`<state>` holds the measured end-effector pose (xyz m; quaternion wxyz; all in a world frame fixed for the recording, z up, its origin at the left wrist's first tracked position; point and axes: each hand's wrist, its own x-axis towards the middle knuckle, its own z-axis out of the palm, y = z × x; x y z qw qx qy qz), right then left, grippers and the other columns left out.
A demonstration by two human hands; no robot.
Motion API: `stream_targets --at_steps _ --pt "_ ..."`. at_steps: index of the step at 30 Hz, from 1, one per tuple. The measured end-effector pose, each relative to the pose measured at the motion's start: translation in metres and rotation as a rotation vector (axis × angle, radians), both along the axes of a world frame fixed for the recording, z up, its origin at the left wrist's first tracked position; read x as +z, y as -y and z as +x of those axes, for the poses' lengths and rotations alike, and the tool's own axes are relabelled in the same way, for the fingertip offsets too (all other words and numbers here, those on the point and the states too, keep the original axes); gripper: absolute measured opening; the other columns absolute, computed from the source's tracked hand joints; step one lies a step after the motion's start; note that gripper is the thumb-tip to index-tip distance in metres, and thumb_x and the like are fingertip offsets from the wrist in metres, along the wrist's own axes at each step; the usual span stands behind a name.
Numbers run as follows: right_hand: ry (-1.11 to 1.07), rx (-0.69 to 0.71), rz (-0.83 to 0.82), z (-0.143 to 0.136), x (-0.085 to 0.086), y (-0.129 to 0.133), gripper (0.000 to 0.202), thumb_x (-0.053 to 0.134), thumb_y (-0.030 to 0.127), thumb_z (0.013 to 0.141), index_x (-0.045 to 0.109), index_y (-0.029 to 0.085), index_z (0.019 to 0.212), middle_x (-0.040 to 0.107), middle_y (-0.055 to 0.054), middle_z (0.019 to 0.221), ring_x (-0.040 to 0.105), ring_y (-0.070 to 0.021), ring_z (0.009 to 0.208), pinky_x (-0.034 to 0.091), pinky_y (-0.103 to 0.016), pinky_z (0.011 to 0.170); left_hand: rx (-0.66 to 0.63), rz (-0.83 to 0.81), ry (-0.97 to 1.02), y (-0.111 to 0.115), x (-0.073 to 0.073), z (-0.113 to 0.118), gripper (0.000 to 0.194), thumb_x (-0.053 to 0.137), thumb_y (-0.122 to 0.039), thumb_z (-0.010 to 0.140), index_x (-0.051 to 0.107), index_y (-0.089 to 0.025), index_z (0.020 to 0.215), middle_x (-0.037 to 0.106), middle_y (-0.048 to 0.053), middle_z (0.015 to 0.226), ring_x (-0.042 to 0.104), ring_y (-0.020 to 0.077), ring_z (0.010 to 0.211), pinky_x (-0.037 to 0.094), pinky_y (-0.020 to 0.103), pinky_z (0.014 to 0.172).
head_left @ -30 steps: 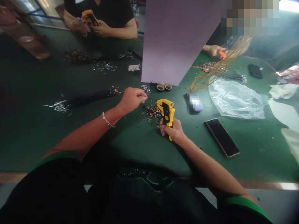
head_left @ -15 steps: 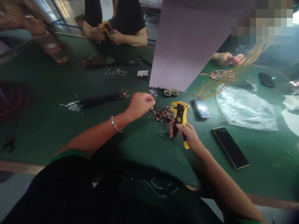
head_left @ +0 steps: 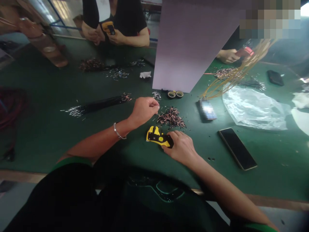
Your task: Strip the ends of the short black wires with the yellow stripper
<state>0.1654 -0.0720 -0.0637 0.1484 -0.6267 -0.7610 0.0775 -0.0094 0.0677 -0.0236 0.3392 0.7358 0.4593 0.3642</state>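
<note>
Your right fingers (head_left: pixel 178 133) grasp the tool (head_left: pixel 156 137) near its handle, leaving its head free to their left. Your left fingers (head_left: pixel 154 103) are pinched, on what I cannot tell; the clippings (head_left: pixel 171 118) lie just right of them, likely to keep scraps together

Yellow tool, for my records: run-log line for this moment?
right hand: holding yellow tool | left hand: beside wire scraps, contents unclear
</note>
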Motion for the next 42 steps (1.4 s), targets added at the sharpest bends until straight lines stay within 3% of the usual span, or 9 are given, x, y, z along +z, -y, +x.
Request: stream_targets --at_steps 3,7,11,15,23,31,38,42 --pt "0.016 0.061 0.02 -0.001 -0.001 0.0 0.032 0.069 0.039 0.077 0.069 0.016 0.099 0.072 -0.013 0.09 0.066 -0.0306 0.086 0.049 -0.039 0.072 -0.004 -0.002 -0.014 0.001 -0.002 0.001 0.011 0.062 -0.022 0.075 0.071 -0.016 0.073 0.069 0.002 0.058 0.061 0.0123 0.056 0.049 0.027 0.059" --pt "-0.228 0.103 0.079 0.007 0.001 -0.002 0.026 0.063 0.035 0.085 0.069 0.017 0.102 0.075 -0.013 0.099 0.069 -0.03 0.094 0.054 -0.042 0.079 -0.043 0.002 -0.036 0.01 -0.001 0.003 0.012 0.061 -0.022 0.075 0.071 -0.016 0.074 0.07 0.002 0.06 0.061 0.0122 0.058 0.047 0.026 0.058" --pt "-0.589 -0.072 0.101 0.015 0.001 -0.009 0.019 0.061 0.035 0.088 0.069 0.02 0.098 0.076 -0.007 0.085 0.072 -0.0207 0.073 0.059 -0.037 0.072 -0.105 0.03 -0.07 0.024 -0.001 0.007 0.013 0.06 -0.021 0.074 0.073 -0.016 0.073 0.07 0.002 0.062 0.058 0.0118 0.057 0.043 0.025 0.055" --pt "-0.745 -0.161 0.137 0.019 0.003 -0.014 0.021 0.063 0.034 0.087 0.069 0.021 0.103 0.075 -0.004 0.083 0.072 -0.0178 0.072 0.061 -0.033 0.072 -0.159 0.046 -0.1 0.037 -0.002 0.011 0.013 0.061 -0.022 0.075 0.073 -0.018 0.072 0.068 0.001 0.06 0.057 0.0118 0.057 0.04 0.025 0.053" --pt "-0.737 -0.179 0.167 0.021 0.004 -0.013 0.024 0.062 0.031 0.088 0.068 0.021 0.108 0.076 -0.004 0.085 0.072 -0.018 0.071 0.06 -0.033 0.071 -0.2 0.049 -0.156 0.047 -0.002 0.014 0.014 0.061 -0.02 0.075 0.073 -0.018 0.07 0.065 0.0 0.058 0.055 0.0117 0.055 0.039 0.026 0.052" --pt "-0.561 -0.077 0.184 0.026 0.004 -0.014 0.019 0.053 0.028 0.092 0.071 0.023 0.09 0.076 -0.005 0.076 0.071 -0.0203 0.07 0.056 -0.033 0.074 -0.249 0.038 -0.144 0.052 0.0 0.016 0.014 0.059 -0.02 0.076 0.072 -0.018 0.071 0.067 0.0 0.06 0.056 0.0118 0.056 0.041 0.026 0.054" --pt "-0.387 -0.02 0.277 0.028 -0.01 -0.021 0.016 0.051 0.024 0.091 0.067 0.021 0.087 0.072 -0.006 0.076 0.068 -0.0202 0.07 0.052 -0.031 0.074 -0.271 0.092 -0.191 0.051 -0.004 0.016 0.016 0.056 -0.014 0.076 0.067 -0.018 0.065 0.063 -0.001 0.056 0.053 0.0108 0.053 0.038 0.025 0.053" --pt "-0.318 -0.123 0.344 0.039 -0.016 -0.032 0.013 0.053 0.022 0.086 0.064 0.021 0.079 0.07 -0.005 0.071 0.065 -0.019 0.066 0.051 -0.03 0.07 -0.251 0.149 -0.181 0.05 -0.001 0.013 0.019 0.053 -0.012 0.076 0.064 -0.017 0.061 0.062 -0.001 0.055 0.053 0.0099 0.053 0.038 0.025 0.055"
